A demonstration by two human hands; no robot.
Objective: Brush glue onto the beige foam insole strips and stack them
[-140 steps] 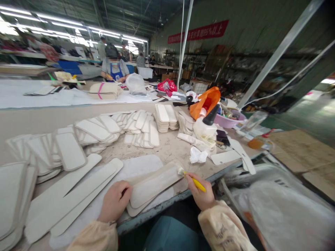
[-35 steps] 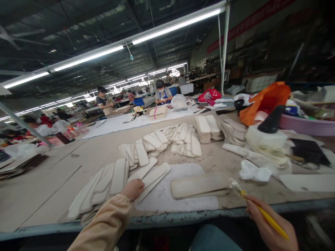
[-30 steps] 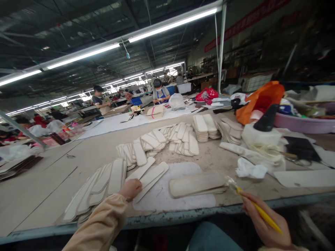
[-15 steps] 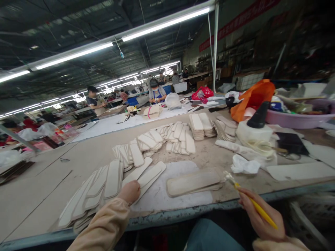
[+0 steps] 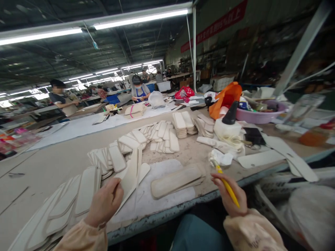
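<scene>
My left hand (image 5: 106, 202) grips the near end of a long cream strip (image 5: 131, 174) and lifts it tilted off the white sheet (image 5: 162, 167); a second strip lies under it. My right hand (image 5: 230, 195) is closed on a yellow-handled brush (image 5: 224, 181), bristles up near the crumpled white rag (image 5: 221, 157). Between the hands a padded cream piece (image 5: 176, 180) lies on other strips at the table's front edge. A glue bottle with a black nozzle (image 5: 229, 122) stands beyond the rag.
Rows and stacks of cream padded pieces (image 5: 157, 134) cover the table middle and left (image 5: 78, 191). An orange bag (image 5: 225, 97) and a pink basin (image 5: 258, 115) stand at the right. Flat white cutouts (image 5: 282, 153) lie near the right edge. Other people work at far tables (image 5: 140, 91).
My left hand has closed on a long strip and raised its end off the sheet. The right hand with the brush moved left towards the rag. The camera tilted down and to the right.
</scene>
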